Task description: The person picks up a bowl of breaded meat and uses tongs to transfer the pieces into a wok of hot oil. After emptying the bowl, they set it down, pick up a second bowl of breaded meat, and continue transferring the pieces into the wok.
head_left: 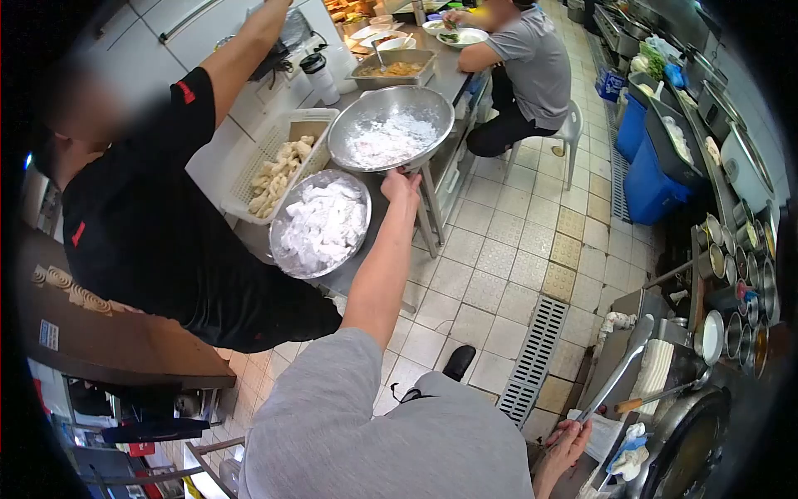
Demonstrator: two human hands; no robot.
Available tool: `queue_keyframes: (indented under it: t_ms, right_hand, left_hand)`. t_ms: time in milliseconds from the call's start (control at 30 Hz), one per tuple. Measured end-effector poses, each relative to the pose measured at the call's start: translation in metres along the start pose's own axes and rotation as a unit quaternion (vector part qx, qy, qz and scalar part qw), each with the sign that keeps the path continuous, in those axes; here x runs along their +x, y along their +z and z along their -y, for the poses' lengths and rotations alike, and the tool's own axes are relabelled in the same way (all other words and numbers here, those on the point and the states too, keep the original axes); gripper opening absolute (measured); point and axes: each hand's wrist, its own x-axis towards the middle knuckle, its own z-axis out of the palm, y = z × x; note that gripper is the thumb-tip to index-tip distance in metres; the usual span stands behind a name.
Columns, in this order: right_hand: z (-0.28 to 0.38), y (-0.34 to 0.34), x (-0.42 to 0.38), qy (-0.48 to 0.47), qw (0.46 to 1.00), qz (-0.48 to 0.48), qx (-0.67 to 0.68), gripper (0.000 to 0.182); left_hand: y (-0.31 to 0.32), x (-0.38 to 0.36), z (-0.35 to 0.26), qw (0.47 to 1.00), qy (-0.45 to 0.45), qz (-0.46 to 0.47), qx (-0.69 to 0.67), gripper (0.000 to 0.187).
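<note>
My left hand is stretched out and closed on the near rim of a wide metal bowl, its fingers partly hidden underneath. White flour-like powder covers the bottom of that bowl. Just below and left stands a second metal bowl, heaped with white-coated pieces. Down at the right, my right hand wraps round a long metal cooking utensil with a flattened, wider far end, angled up over the stove side.
A pale plastic basket holds battered-looking pieces. A person in black stands close at left, one arm raised. Another person sits by the far table. A wok and a wooden-handled tool are at lower right. A drain grate crosses the tiled floor.
</note>
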Motion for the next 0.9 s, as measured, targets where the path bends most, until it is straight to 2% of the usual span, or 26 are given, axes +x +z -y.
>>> queue_keyframes:
  t_ms: [67,100,200,300,433,533,600,667,767,900]
  right_hand:
    - [0.004,0.003,-0.011,0.018,1.000,-0.012,-0.003,0.051]
    - [0.006,0.014,0.005,0.002,1.000,-0.021,-0.014,0.049]
    - [0.008,0.022,0.001,-0.007,0.998,-0.035,-0.045,0.047]
    - [0.014,0.026,0.003,0.010,0.997,-0.030,-0.064,0.050]
    - [0.013,0.028,0.005,0.014,0.996,-0.024,-0.082,0.049]
    - [0.007,0.025,0.010,-0.038,0.990,-0.033,-0.132,0.046]
    - [0.010,0.028,0.011,-0.102,0.979,-0.041,-0.173,0.045]
    - [0.041,0.041,0.014,-0.179,0.958,-0.053,-0.218,0.044]
    - [0.092,0.055,0.013,-0.192,0.944,0.002,-0.266,0.042]
    - [0.134,0.062,0.022,-0.255,0.894,0.000,-0.370,0.041]
  left_hand:
    - [0.003,-0.041,-0.023,0.995,-0.002,-0.022,-0.098,0.039]
    - [0.021,-0.031,-0.016,0.995,-0.002,-0.031,-0.090,0.037]
    - [0.020,-0.016,-0.014,0.999,0.023,-0.039,-0.018,0.029]
    - [0.028,-0.009,-0.020,0.999,0.039,-0.026,-0.005,0.038]
    - [0.025,-0.002,-0.024,0.996,0.055,-0.066,-0.011,0.030]
    - [0.012,-0.017,-0.021,0.998,0.058,-0.016,0.008,0.020]
    - [0.002,-0.034,-0.017,0.996,0.065,0.041,0.037,0.021]
    - [-0.005,-0.061,-0.010,0.992,0.050,0.092,0.065,0.022]
    - [-0.006,-0.127,-0.010,0.977,0.017,0.170,0.126,0.018]
    - [-0.023,-0.184,0.019,0.937,-0.060,0.288,0.187,0.014]
